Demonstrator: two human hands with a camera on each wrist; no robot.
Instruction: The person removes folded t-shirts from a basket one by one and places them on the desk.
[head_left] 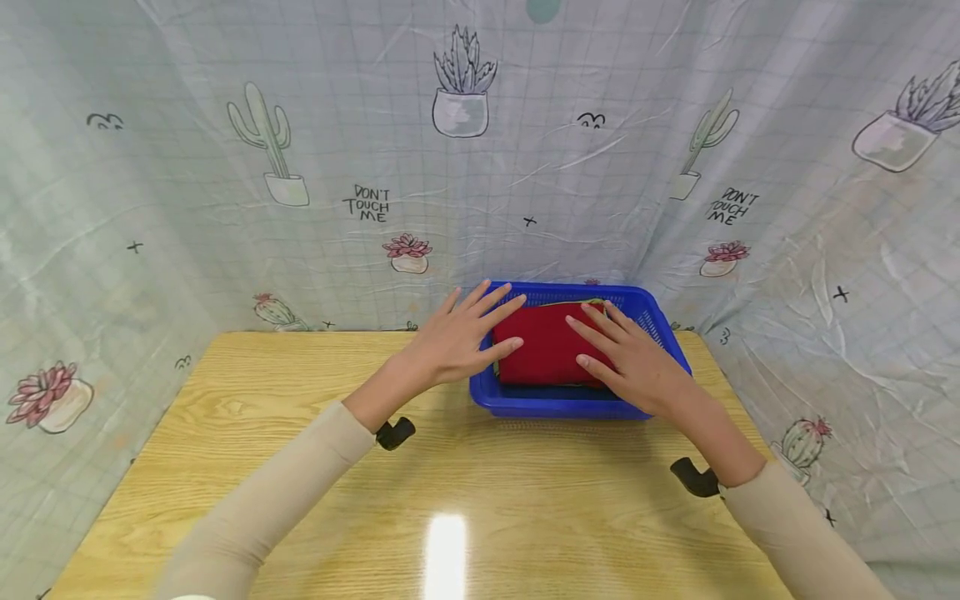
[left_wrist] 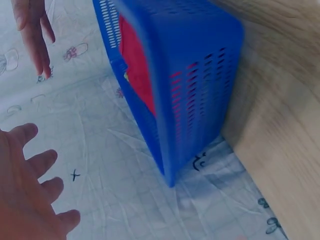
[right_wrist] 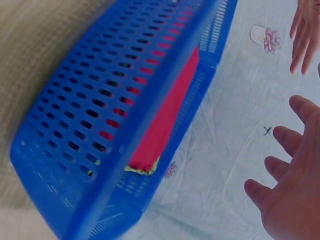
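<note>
A blue plastic basket (head_left: 570,408) with slotted walls stands on the table near its back edge. Folded red cloth (head_left: 543,346) with a yellow-green edge lies inside it. My left hand (head_left: 468,333), fingers spread, is over the basket's left side in the head view. Over the right part of the cloth is my right hand (head_left: 630,354), its fingers also spread. Both wrist views show the hands raised above the rim, apart from the basket, with nothing in them. The left wrist view shows the left fingers (left_wrist: 42,162) slightly bent; the right fingers (right_wrist: 282,145) look similar in the right wrist view.
The wooden table (head_left: 300,483) reaches toward me, with a bright reflection at its front. A pale curtain (head_left: 525,167) printed with cactus pots hangs behind and at both sides. Black wrist mounts (head_left: 396,433) stick out below the sleeves.
</note>
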